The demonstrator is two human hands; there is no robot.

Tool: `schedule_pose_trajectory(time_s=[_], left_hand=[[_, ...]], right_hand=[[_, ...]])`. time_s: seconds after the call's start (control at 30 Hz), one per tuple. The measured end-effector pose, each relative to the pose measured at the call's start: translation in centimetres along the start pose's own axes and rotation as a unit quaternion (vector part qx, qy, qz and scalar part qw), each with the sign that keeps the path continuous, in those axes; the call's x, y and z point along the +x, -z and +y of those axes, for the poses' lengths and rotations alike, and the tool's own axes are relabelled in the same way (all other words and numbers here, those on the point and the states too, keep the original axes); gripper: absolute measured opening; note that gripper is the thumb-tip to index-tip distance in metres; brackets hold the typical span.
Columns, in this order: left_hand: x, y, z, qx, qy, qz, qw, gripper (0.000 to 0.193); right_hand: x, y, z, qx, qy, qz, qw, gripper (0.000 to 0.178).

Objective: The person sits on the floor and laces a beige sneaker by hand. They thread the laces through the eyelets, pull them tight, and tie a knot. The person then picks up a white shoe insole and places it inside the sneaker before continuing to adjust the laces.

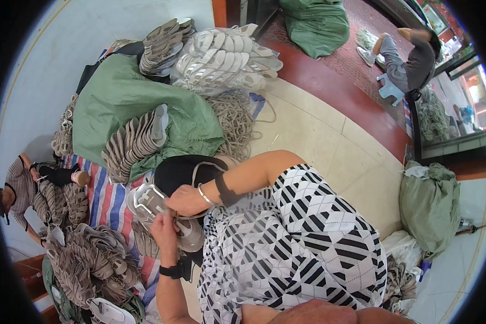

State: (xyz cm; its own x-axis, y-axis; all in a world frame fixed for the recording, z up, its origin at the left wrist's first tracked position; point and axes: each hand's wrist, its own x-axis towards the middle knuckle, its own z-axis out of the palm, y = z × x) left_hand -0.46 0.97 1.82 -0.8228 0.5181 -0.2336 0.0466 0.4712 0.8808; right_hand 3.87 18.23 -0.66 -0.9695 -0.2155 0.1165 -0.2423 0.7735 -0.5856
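Observation:
A grey-beige shoe upper (144,209) with white edging lies in front of my lap, its opening toward my hands. My left hand (164,231) is closed on its near edge, fingertips pinching. Just above, my right hand (184,200), with a silver bracelet at the wrist, is closed in a pinch at the eyelets. A beige shoelace (198,165) loops up from beside the right hand across a black rounded surface (174,171); the fingertips partly hide it. Another beige shoe upper (191,236) sits below my hands, partly covered.
Beyond are nested shoe uppers (136,141), a green sack (119,92), a bagged pile of pale uppers (218,56) and tangled laces (233,121). More uppers (89,264) lie on a striped sheet (113,201). One person (21,183) is at left, another (418,62) on a blue stool (389,89).

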Motion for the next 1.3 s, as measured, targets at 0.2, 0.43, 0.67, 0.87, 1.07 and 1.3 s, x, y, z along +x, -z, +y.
schedule_pose_trajectory(time_s=[0.2,0.43,0.67,0.87,1.07,1.3], left_hand=[[0.9,0.4,1.9,-0.153,-0.018,0.139,0.978,0.031],[4.0,1.5,2.9,0.08,0.059,-0.048,0.994,0.026],[5.9,1.8,3.0,0.354,-0.046,-0.207,0.911,0.025],[7.5,1.1,6.0,0.419,0.076,-0.354,0.833,0.029],[9.7,0.8,5.7,0.326,0.185,-0.442,0.815,0.026],[9.5,2.3,-1.7,0.387,-0.032,-0.335,0.858,0.03]], right_hand=[[2.4,3.2,0.4,-0.096,0.145,-0.111,0.978,0.021],[3.2,2.4,2.3,-0.081,0.184,-0.131,0.971,0.017],[2.2,2.3,3.3,-0.086,0.228,-0.047,0.969,0.015],[1.6,1.7,3.5,-0.089,0.247,0.014,0.965,0.015],[1.6,2.0,4.4,-0.085,0.294,0.039,0.951,0.016],[1.8,0.5,4.2,-0.135,0.299,0.099,0.94,0.011]])
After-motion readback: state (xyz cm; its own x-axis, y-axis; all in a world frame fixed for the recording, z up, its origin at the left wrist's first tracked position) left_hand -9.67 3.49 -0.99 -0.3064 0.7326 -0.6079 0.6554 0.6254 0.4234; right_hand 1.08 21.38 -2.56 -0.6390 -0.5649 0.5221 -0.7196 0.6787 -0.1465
